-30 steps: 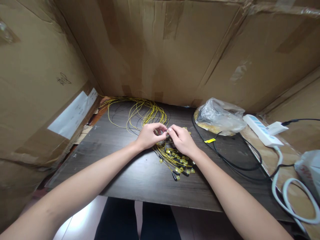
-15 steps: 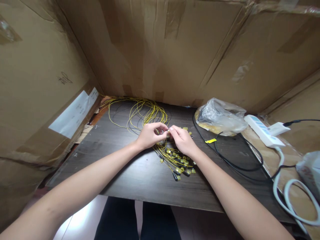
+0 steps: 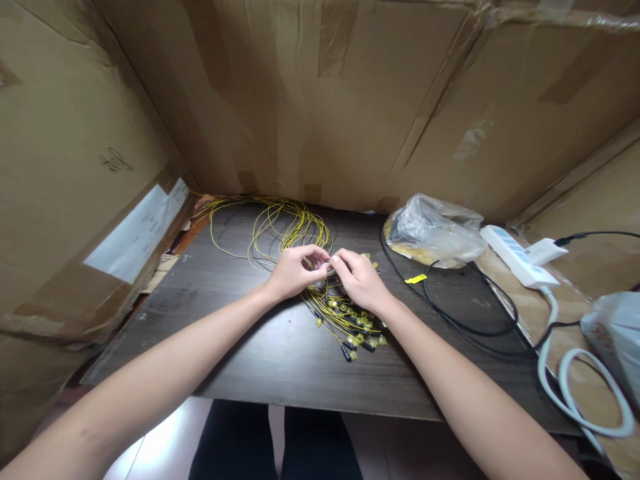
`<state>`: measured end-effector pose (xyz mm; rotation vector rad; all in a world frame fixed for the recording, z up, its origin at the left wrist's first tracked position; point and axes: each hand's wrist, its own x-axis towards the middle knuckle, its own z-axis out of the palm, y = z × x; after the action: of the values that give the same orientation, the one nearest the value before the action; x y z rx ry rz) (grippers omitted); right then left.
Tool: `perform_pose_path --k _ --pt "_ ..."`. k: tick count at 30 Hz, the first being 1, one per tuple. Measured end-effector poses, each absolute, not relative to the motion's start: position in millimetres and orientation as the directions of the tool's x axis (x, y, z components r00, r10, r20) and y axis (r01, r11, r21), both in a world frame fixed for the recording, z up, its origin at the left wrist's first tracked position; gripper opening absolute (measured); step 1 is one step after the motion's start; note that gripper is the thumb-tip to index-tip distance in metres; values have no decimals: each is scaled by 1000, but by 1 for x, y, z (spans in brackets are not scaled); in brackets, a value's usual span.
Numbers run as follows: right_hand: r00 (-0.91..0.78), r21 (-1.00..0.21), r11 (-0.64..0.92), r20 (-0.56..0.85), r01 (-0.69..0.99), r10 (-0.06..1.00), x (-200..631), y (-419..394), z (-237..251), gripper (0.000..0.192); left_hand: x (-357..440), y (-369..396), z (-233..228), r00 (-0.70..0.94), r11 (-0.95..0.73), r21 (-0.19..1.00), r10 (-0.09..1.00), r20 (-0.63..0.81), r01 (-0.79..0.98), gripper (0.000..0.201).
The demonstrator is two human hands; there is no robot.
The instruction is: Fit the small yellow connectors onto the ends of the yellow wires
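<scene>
Over the middle of the table, my left hand [image 3: 294, 272] and my right hand [image 3: 359, 277] meet at the fingertips. Both are closed in a pinch on a small dark cable end [image 3: 329, 262], mostly hidden by the fingers. Thin yellow cables [image 3: 320, 301] run under my hands. Below them lies a heap of black connectors with clear yellow caps [image 3: 353, 338], just left of my right forearm. The cables' long loose loops [image 3: 305, 227] spread out behind my left hand.
A clear plastic bag [image 3: 434, 230] with yellowish contents lies at the back right. Beside it are a white power strip [image 3: 517, 257], a black cable with a yellow tag [image 3: 416, 279] and a coiled white cord [image 3: 595, 393]. Cardboard walls [image 3: 300, 100] enclose the table [image 3: 240, 370].
The whole view has shifted slightly, so everything appears a little further left. My hands keep their pinch at the same place over the cables.
</scene>
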<state>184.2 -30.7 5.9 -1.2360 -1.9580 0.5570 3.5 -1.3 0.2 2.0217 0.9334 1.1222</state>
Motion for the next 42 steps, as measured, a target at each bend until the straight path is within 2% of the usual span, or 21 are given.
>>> perform_pose_path --k 2,4,8,11,18,22,25,33,38,42 --pt "-255 -694 452 375 560 891 185 -32 8 19 3 -1 0 373 -523 808 831 412 272 14" --pt "-253 -711 450 374 541 893 185 -32 9 16 3 -1 1 375 -520 811 832 409 267 15" --pt "-275 -731 425 325 534 905 184 -31 6 34 3 -3 1 407 -570 776 798 445 269 13" --pt "-276 -738 415 312 532 909 184 -30 5 39 3 -3 0 408 -578 768 794 450 276 12" --pt "-250 -750 443 366 491 896 185 -31 7 16 3 -1 -1 373 -517 815 833 408 264 16" --pt "-273 -772 400 299 494 914 184 -30 4 34 3 -3 0 404 -565 780 802 441 269 14" --pt "-274 -778 380 274 501 922 184 -29 2 39 3 -3 0 413 -585 765 788 456 269 12" --pt "-241 -782 404 325 475 914 186 -30 7 17 3 0 -1 386 -525 815 825 414 248 14" --pt "-261 -775 400 308 489 915 184 -29 3 34 4 -2 1 406 -584 769 789 461 260 13" --pt "-270 -766 395 294 507 917 183 -28 1 38 4 -3 0 412 -590 763 784 464 264 11"
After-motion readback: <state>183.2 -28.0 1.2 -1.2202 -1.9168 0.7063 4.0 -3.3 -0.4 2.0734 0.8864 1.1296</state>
